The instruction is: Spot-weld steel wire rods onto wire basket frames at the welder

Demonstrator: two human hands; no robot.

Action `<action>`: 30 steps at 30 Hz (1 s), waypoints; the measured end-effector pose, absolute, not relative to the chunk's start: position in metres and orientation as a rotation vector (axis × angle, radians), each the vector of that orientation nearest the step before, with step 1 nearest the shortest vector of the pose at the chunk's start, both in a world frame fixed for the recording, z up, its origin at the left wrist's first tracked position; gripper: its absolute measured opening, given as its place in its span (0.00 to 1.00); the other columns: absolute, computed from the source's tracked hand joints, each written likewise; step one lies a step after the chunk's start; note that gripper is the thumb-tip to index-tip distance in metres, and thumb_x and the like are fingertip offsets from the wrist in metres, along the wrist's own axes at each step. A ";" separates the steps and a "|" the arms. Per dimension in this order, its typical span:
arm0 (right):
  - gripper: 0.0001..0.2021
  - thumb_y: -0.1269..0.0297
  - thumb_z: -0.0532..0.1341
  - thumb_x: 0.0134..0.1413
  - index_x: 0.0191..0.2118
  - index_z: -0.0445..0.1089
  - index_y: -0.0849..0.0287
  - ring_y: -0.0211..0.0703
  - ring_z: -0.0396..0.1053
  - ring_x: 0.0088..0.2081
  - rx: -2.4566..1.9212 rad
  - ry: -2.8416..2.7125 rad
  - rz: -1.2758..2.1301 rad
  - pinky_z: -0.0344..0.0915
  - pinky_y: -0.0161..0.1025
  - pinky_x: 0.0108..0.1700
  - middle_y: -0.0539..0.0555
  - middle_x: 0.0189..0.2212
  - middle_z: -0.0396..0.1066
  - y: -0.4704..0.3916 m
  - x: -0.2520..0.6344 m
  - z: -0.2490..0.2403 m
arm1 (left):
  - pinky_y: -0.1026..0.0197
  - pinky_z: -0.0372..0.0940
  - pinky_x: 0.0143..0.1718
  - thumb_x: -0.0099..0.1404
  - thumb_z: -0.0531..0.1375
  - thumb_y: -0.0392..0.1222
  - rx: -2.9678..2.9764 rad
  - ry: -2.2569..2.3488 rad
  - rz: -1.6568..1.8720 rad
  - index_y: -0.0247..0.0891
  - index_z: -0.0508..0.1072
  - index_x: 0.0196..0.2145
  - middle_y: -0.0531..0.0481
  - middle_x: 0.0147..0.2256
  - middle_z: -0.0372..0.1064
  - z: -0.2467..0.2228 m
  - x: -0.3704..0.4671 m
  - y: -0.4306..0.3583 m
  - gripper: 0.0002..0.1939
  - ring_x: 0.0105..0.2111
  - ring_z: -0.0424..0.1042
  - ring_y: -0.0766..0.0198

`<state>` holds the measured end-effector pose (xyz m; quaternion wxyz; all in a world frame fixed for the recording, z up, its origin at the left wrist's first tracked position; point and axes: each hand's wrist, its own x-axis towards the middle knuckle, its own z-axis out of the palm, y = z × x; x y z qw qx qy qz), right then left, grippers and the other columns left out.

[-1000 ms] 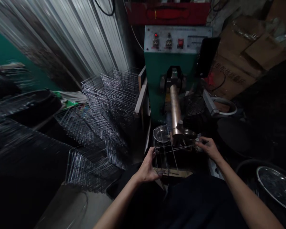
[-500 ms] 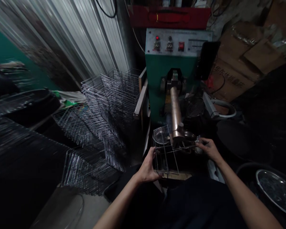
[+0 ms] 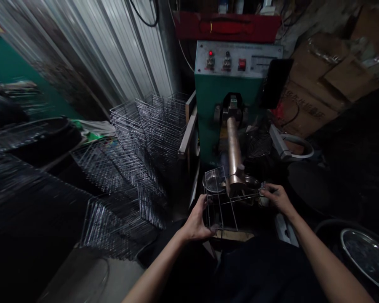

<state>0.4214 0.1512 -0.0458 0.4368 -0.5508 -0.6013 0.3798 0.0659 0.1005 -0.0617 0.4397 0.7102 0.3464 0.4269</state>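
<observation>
A small wire frame (image 3: 220, 210) is held below the copper-coloured arm (image 3: 234, 151) of a green machine (image 3: 208, 101). My left hand (image 3: 197, 221) grips the frame's left side, thumb and fingers closed round its wires. Thin wire reaches right from the frame, past the tip of the arm, to my right hand (image 3: 273, 195), whose fingers are pinched at its end; whether this wire is part of the frame I cannot tell. A round metal dish (image 3: 213, 180) sits just behind the frame.
Stacked wire racks (image 3: 145, 139) stand at the left beside the machine. A dark phone (image 3: 276, 83) is at the machine's right front. Cardboard boxes (image 3: 316, 97) are at the back right, and a round metal-rimmed container (image 3: 366, 256) is at the lower right.
The view has shifted slightly, so the machine appears a little lower and further right. Both hands keep their hold, nearly unmoved.
</observation>
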 end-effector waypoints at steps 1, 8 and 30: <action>0.28 0.38 0.70 0.47 0.20 0.62 0.57 0.38 0.58 0.25 -1.367 -1.498 0.952 0.56 0.35 0.27 0.48 0.19 0.59 0.151 0.421 -0.045 | 0.37 0.63 0.64 0.47 0.69 0.37 1.764 0.860 1.059 0.40 0.53 0.62 0.42 0.54 0.58 -0.061 0.066 0.101 0.47 0.56 0.66 0.47; 0.30 0.36 0.69 0.46 0.19 0.60 0.57 0.38 0.55 0.25 -1.374 -1.537 0.917 0.54 0.35 0.28 0.48 0.19 0.56 0.154 0.417 -0.038 | 0.37 0.63 0.64 0.48 0.68 0.35 1.768 0.854 1.068 0.40 0.53 0.62 0.43 0.54 0.59 -0.060 0.067 0.104 0.46 0.56 0.66 0.48; 0.22 0.40 0.66 0.55 0.28 0.71 0.57 0.46 0.67 0.35 -1.379 -1.585 0.604 0.63 0.40 0.40 0.52 0.29 0.68 0.144 0.422 -0.045 | 0.36 0.66 0.62 0.52 0.71 0.45 1.760 0.934 0.972 0.41 0.56 0.61 0.39 0.56 0.65 -0.057 0.063 0.104 0.43 0.57 0.70 0.45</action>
